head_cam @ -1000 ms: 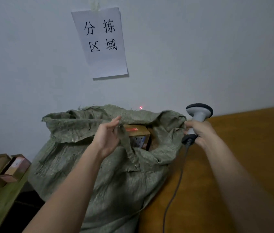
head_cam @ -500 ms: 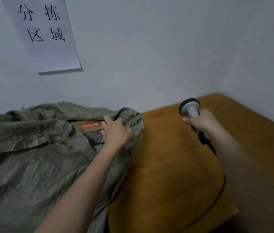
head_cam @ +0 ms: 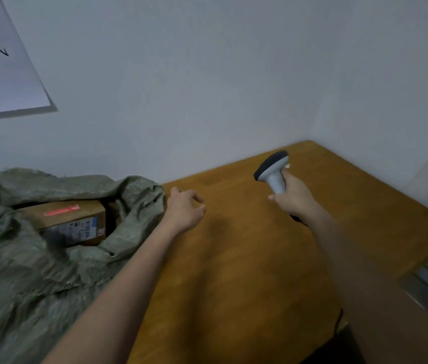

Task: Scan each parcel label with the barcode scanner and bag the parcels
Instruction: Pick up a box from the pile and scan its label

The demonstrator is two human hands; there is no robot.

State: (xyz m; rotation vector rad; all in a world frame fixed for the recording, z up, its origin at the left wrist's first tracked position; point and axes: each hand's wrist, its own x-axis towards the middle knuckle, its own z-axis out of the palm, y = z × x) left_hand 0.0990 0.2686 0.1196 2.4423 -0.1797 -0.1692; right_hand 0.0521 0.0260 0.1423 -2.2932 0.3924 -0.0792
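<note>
Both hands are over the wooden table (head_cam: 247,258). Half a second ago the left hand (head_cam: 185,208) lay on the rim of the green woven sack (head_cam: 31,271), fingers spread on the fabric by the box; now it has come off the sack and hangs just past its right edge above the bare tabletop, fingers loosely curled and holding nothing. The right hand (head_cam: 293,197) keeps its grip round the grey handle of the barcode scanner (head_cam: 273,170), fingers wrapped round it; the scanner's dark head now tilts up and to the right, where before it stood nearly upright. Its black cable (head_cam: 337,321) shows only in part, near the table's front edge by the right forearm.

With the hand gone, the cardboard parcel (head_cam: 68,223) sits in full view inside the sack's open mouth, a red strip on its top face and a printed label on the side towards the camera. The sack's rim folds around it on all sides.

Compared with the earlier frame the view has swung right: the paper wall sign (head_cam: 0,69) with Chinese characters is now cut off at the left edge, and more of the table's far corner shows.
</note>
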